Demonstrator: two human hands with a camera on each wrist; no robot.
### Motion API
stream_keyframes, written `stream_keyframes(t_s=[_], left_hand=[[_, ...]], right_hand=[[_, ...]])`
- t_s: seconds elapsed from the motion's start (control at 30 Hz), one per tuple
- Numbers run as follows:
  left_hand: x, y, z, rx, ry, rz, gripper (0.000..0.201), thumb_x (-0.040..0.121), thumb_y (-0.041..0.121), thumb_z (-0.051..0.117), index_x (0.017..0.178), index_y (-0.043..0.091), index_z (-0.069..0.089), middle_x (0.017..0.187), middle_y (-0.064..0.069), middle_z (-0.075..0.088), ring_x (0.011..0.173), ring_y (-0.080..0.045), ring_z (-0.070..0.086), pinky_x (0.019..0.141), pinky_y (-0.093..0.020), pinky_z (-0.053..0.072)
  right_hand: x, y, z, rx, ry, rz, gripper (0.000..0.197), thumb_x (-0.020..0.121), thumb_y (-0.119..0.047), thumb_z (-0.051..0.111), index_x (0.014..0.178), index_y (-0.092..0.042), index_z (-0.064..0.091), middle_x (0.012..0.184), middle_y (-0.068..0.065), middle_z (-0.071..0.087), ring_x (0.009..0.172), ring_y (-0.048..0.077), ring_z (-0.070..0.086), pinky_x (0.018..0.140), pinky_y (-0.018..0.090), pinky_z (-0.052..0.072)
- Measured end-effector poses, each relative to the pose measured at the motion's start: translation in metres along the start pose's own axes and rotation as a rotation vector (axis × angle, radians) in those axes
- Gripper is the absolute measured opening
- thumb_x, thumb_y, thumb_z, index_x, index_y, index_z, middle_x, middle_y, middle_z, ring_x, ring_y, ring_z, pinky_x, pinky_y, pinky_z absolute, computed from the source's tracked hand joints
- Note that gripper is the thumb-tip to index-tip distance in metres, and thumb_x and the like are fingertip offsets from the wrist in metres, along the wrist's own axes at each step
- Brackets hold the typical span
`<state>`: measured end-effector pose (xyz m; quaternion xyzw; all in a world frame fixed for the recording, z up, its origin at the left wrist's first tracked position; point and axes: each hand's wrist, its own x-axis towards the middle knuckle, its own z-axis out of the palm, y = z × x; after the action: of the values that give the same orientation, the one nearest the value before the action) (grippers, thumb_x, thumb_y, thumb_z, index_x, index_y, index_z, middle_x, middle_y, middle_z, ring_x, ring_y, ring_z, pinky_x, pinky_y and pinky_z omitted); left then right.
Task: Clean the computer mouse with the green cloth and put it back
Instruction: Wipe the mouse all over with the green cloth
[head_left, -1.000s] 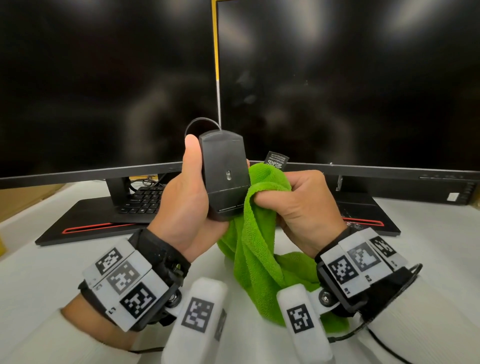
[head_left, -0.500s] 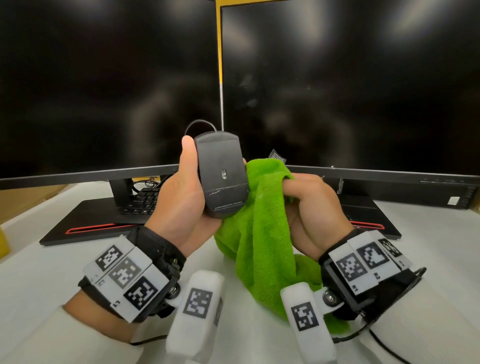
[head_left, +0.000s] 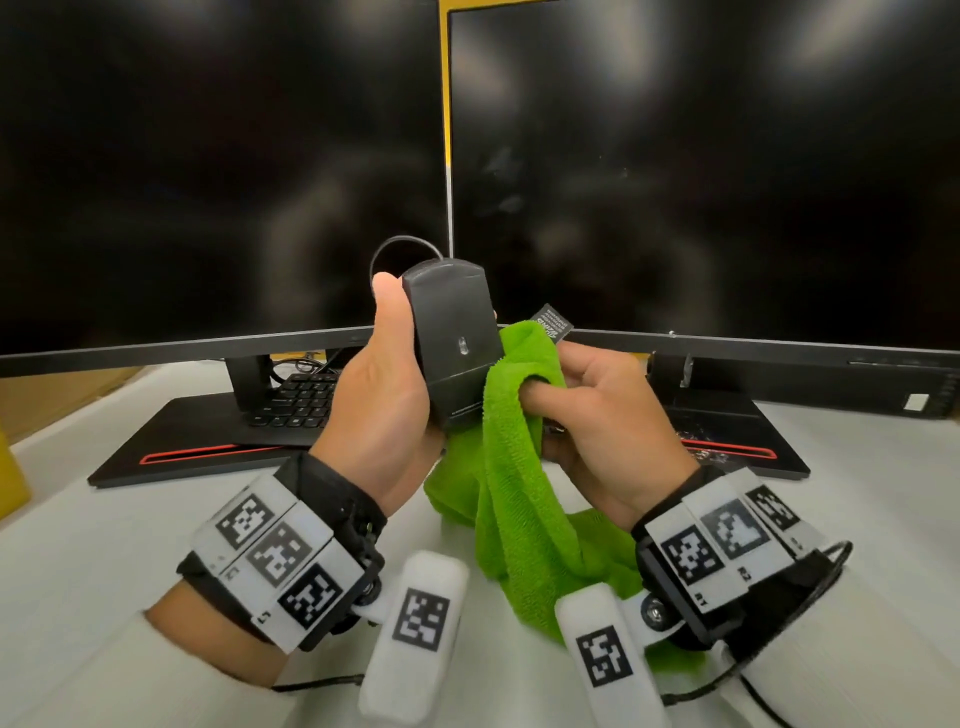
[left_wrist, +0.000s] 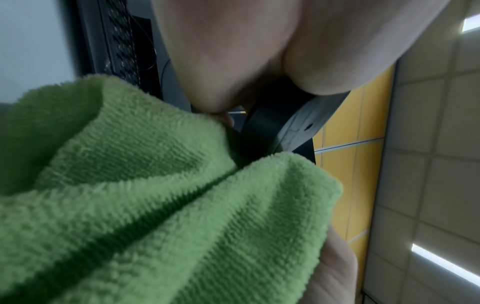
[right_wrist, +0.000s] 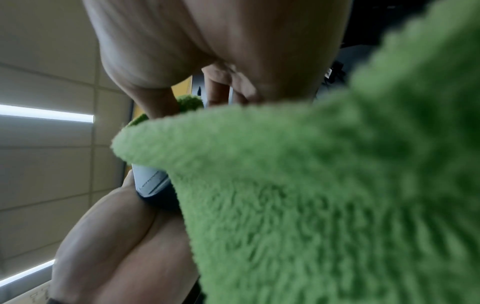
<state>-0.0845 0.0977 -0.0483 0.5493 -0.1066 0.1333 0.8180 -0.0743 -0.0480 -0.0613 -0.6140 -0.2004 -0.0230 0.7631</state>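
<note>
Black plastic computer mouse (head_left: 451, 343) gripped underside-out in left hand (head_left: 384, 395); fluffy green microfibre cloth (head_left: 511, 467) clutched against it by right hand (head_left: 602, 415).

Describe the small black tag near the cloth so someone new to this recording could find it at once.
Start at the two dark monitors and follow the right one's lower edge toward the middle. Just above the green cloth bunched in the right hand sits the small black tag. Unlike the black mouse in the left hand, it is flat, tilted and carries white print.
</note>
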Motion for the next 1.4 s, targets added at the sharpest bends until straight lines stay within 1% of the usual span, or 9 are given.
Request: stream_keyframes(t_s=[0.17, 0.37, 0.47, 0.53, 0.67, 0.73, 0.87, 1.03, 1.4], left_hand=[[0.006, -0.008, -0.005, -0.034, -0.137, 0.002, 0.070, 0.107, 0.062, 0.017, 0.156, 0.019, 0.045, 0.148, -0.010, 0.063, 0.139, -0.027, 0.058, 0.115, -0.039, 0.049], [-0.002, -0.009, -0.007, -0.174, -0.272, 0.028, 0.054, 0.107, 0.043, 0.031, 0.159, 0.030, 0.036, 0.162, -0.009, 0.047, 0.147, -0.022, 0.048, 0.120, -0.038, 0.041], [-0.010, -0.004, -0.006, -0.030, -0.284, 0.034, 0.058, 0.115, 0.034, 0.028, 0.151, -0.010, 0.040, 0.089, 0.011, 0.079, 0.080, 0.010, 0.070, 0.075, -0.004, 0.052], [-0.022, 0.002, -0.006, 0.023, -0.386, 0.034, 0.067, 0.114, 0.030, 0.024, 0.130, -0.033, 0.039, 0.050, 0.017, 0.059, 0.047, 0.014, 0.058, 0.051, 0.000, 0.042], [-0.011, -0.003, -0.002, 0.082, -0.328, 0.051, 0.050, 0.102, 0.031, 0.047, 0.147, 0.012, 0.053, 0.111, 0.000, 0.078, 0.108, -0.011, 0.072, 0.090, -0.024, 0.060], [-0.008, -0.006, -0.003, 0.038, -0.319, 0.033, 0.046, 0.095, 0.033, 0.050, 0.140, 0.025, 0.058, 0.124, -0.002, 0.072, 0.117, -0.018, 0.067, 0.103, -0.035, 0.057], [-0.010, -0.007, -0.001, -0.004, -0.320, 0.057, 0.040, 0.094, 0.033, 0.050, 0.132, 0.024, 0.058, 0.127, -0.006, 0.067, 0.118, -0.019, 0.063, 0.110, -0.038, 0.049], [-0.011, -0.009, 0.001, -0.030, -0.325, 0.055, 0.043, 0.094, 0.034, 0.050, 0.135, 0.025, 0.059, 0.129, -0.004, 0.074, 0.121, -0.018, 0.068, 0.109, -0.034, 0.053], [-0.012, -0.007, 0.000, -0.042, -0.328, 0.043, 0.049, 0.096, 0.039, 0.048, 0.143, 0.025, 0.056, 0.137, -0.013, 0.069, 0.134, -0.029, 0.062, 0.115, -0.046, 0.048]], right_hand=[[0.000, 0.000, 0.007, 0.133, -0.068, 0.085, 0.051, 0.071, 0.001, 0.067, 0.122, 0.005, 0.064, 0.104, 0.027, 0.070, 0.087, 0.034, 0.070, 0.080, 0.050, 0.060], [-0.001, -0.003, 0.007, 0.265, -0.117, 0.164, 0.054, 0.071, -0.001, 0.061, 0.123, 0.012, 0.063, 0.105, 0.026, 0.065, 0.092, 0.037, 0.062, 0.090, 0.056, 0.052], [-0.002, -0.005, 0.006, 0.278, -0.132, 0.159, 0.058, 0.070, -0.001, 0.061, 0.124, 0.018, 0.058, 0.108, 0.031, 0.058, 0.095, 0.041, 0.055, 0.091, 0.067, 0.048], [-0.002, -0.007, 0.007, 0.296, -0.132, 0.146, 0.067, 0.062, -0.005, 0.065, 0.123, 0.021, 0.055, 0.111, 0.041, 0.056, 0.097, 0.043, 0.053, 0.096, 0.075, 0.044], [-0.004, -0.005, 0.007, 0.324, -0.146, 0.122, 0.063, 0.065, 0.000, 0.062, 0.125, 0.018, 0.055, 0.105, 0.028, 0.057, 0.088, 0.040, 0.054, 0.086, 0.059, 0.048], [-0.006, -0.004, 0.008, 0.303, -0.173, 0.107, 0.054, 0.070, 0.004, 0.057, 0.123, 0.015, 0.056, 0.097, 0.024, 0.057, 0.083, 0.038, 0.056, 0.082, 0.054, 0.046], [-0.006, 0.001, 0.014, 0.226, -0.167, 0.103, 0.052, 0.069, 0.003, 0.059, 0.120, 0.015, 0.055, 0.095, 0.024, 0.059, 0.082, 0.037, 0.060, 0.077, 0.052, 0.052], [-0.008, -0.001, 0.016, 0.143, -0.112, -0.005, 0.011, 0.072, 0.001, 0.057, 0.081, 0.004, 0.054, 0.067, 0.013, 0.043, 0.058, 0.027, 0.042, 0.060, 0.038, 0.040], [-0.010, 0.001, 0.014, 0.114, -0.170, -0.091, 0.014, 0.073, 0.001, 0.058, 0.081, -0.010, 0.061, 0.064, 0.007, 0.050, 0.057, 0.020, 0.047, 0.056, 0.033, 0.043]])
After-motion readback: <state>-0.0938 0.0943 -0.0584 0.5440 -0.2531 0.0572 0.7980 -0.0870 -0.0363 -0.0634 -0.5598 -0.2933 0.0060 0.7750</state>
